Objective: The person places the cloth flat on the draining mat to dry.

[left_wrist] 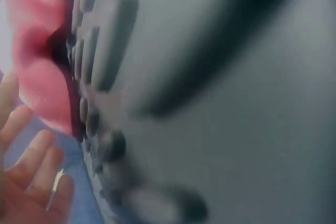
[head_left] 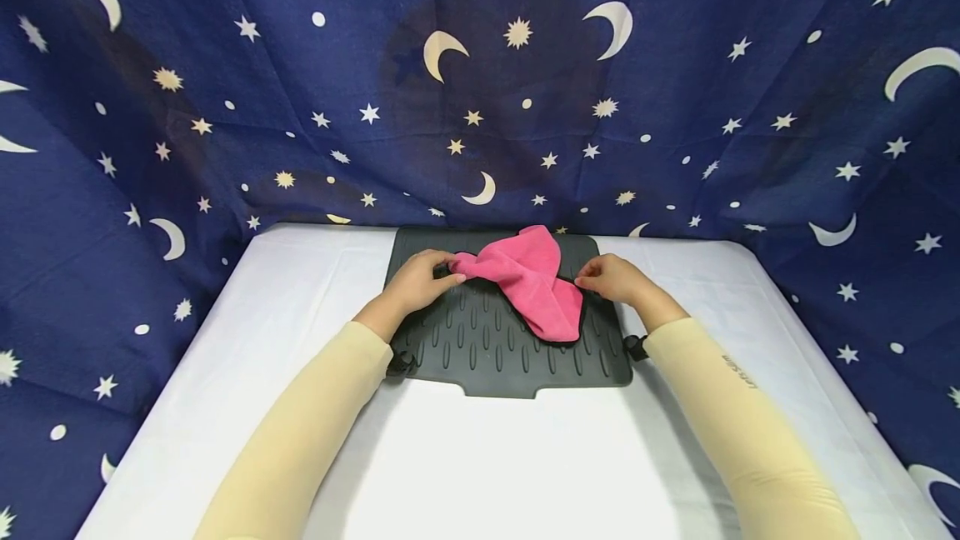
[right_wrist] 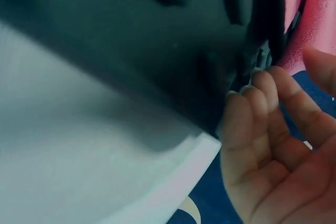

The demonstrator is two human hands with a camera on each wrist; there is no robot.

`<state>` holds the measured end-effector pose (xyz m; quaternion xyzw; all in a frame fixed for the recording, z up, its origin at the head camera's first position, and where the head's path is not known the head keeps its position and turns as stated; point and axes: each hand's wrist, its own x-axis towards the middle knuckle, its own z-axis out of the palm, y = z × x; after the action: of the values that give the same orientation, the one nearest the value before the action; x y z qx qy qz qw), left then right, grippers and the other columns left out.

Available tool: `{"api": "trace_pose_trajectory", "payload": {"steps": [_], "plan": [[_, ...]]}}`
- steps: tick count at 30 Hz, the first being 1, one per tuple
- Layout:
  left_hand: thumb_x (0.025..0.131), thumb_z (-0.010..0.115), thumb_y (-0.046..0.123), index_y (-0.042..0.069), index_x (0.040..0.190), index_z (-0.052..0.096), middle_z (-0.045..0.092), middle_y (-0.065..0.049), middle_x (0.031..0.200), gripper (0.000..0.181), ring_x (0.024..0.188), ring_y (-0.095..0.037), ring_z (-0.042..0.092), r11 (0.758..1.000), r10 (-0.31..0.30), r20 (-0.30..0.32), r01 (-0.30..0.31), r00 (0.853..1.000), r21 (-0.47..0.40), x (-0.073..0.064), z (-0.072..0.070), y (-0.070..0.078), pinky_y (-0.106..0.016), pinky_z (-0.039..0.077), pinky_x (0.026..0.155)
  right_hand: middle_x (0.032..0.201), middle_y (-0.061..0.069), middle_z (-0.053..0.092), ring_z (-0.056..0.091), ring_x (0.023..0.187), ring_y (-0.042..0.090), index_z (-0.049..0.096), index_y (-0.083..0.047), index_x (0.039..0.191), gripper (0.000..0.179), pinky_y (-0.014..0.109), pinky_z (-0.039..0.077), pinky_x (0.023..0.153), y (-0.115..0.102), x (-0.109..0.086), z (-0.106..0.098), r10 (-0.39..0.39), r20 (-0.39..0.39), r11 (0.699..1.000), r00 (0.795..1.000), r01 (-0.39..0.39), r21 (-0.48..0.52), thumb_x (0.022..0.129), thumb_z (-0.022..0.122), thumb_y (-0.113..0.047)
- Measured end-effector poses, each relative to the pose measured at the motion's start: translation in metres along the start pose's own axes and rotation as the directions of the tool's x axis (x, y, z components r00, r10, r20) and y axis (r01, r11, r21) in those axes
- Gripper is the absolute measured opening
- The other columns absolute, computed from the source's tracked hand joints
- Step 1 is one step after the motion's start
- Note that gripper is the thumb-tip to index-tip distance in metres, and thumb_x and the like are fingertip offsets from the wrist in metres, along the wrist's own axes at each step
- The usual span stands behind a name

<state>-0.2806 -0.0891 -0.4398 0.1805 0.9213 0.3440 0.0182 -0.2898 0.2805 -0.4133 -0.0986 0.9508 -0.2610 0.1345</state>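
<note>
A crumpled pink cloth (head_left: 525, 273) with a black edge lies on a dark grey ribbed mat (head_left: 480, 357). At its narrow left end is my left hand (head_left: 423, 280), thumb and forefinger on either side of that end. The left wrist view has the fingers (left_wrist: 39, 163) spread and loosely bent beside the pink folds (left_wrist: 44, 87). My right hand (head_left: 617, 280) is at the cloth's right corner, fingertips close to its black edge. From the right wrist, its thumb (right_wrist: 321, 69) stands apart from the loosely bent fingers, with the cloth (right_wrist: 315, 30) just beyond.
The mat lies on a white-covered table (head_left: 247, 407), its tabbed edge facing me. A dark blue curtain (head_left: 480, 90) with moons and stars hangs behind the table and around both sides. Dark wrist straps (head_left: 636, 347) show below the pale sleeves (head_left: 300, 432).
</note>
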Motion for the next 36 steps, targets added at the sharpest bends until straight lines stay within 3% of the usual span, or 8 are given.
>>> {"api": "trace_pose_trajectory", "payload": {"steps": [5,10,15,20,27,32,36], "plan": [[0.092,0.074,0.031,0.011,0.115,0.075,0.067,-0.006,0.118,0.030,0.115,-0.023,0.060,0.998,0.069,-0.074,-0.069,0.995,0.009,0.004,0.009,0.005,-0.039,0.045,0.102,0.098,0.012,0.070,0.066,0.087,0.024,0.070,0.005,0.104,0.025,0.036,0.058,0.074,-0.002,0.002,0.005,0.033,0.038,0.998,0.999,-0.035,0.052,0.095,0.066,-0.018],[0.090,0.076,0.029,0.014,0.107,0.079,0.070,-0.003,0.110,0.023,0.109,-0.022,0.061,0.994,0.102,-0.114,-0.096,0.988,0.055,0.008,0.015,0.008,-0.038,0.047,0.098,0.083,0.005,0.065,0.060,0.077,0.017,0.069,0.003,0.094,0.019,0.031,0.056,0.067,-0.003,0.003,0.006,0.040,0.037,0.996,0.999,-0.043,0.073,0.094,0.068,-0.016],[0.090,0.076,0.030,0.015,0.109,0.079,0.071,-0.002,0.111,0.025,0.109,-0.025,0.060,0.991,0.099,-0.110,-0.087,0.989,0.104,0.010,0.018,0.010,-0.042,0.046,0.098,0.074,0.001,0.056,0.054,0.071,0.014,0.069,0.004,0.095,0.022,0.029,0.054,0.064,-0.003,0.002,0.005,0.037,0.042,0.995,0.998,-0.041,0.096,0.096,0.066,-0.017],[0.091,0.074,0.031,0.015,0.100,0.080,0.073,0.000,0.109,0.019,0.110,-0.024,0.060,0.992,0.083,-0.136,-0.069,0.987,0.105,0.011,0.016,0.012,-0.041,0.045,0.099,0.078,0.006,0.057,0.054,0.074,0.016,0.067,0.006,0.099,0.024,0.034,0.055,0.069,-0.005,-0.002,0.000,0.047,0.052,0.991,0.998,-0.054,0.126,0.097,0.063,-0.018],[0.096,0.068,0.030,0.014,0.107,0.078,0.072,-0.003,0.115,0.021,0.118,-0.026,0.057,0.994,0.000,-0.114,0.013,0.993,0.108,0.007,-0.010,0.006,-0.043,0.042,0.105,0.084,0.007,0.058,0.054,0.077,0.016,0.064,0.004,0.099,0.022,0.035,0.054,0.071,0.004,-0.009,-0.014,0.070,0.074,0.980,0.995,-0.082,0.180,0.100,0.060,-0.018],[0.097,0.067,0.029,0.010,0.105,0.076,0.072,-0.007,0.112,0.022,0.113,-0.027,0.059,0.988,-0.002,-0.092,0.016,0.996,0.153,0.010,-0.035,0.001,-0.042,0.044,0.101,0.079,0.006,0.059,0.056,0.074,0.015,0.060,0.004,0.095,0.021,0.034,0.054,0.070,0.014,-0.020,-0.027,0.096,0.093,0.961,0.991,-0.116,0.253,0.101,0.057,-0.016],[0.099,0.064,0.029,0.007,0.104,0.073,0.071,-0.009,0.105,0.024,0.100,-0.026,0.061,0.986,-0.002,-0.013,0.004,1.000,0.169,0.012,-0.058,0.002,-0.043,0.048,0.094,0.084,0.006,0.063,0.060,0.079,0.016,0.060,0.005,0.102,0.021,0.036,0.056,0.076,0.021,-0.031,-0.037,0.099,0.124,0.935,0.987,-0.135,0.327,0.103,0.055,-0.016]]}}
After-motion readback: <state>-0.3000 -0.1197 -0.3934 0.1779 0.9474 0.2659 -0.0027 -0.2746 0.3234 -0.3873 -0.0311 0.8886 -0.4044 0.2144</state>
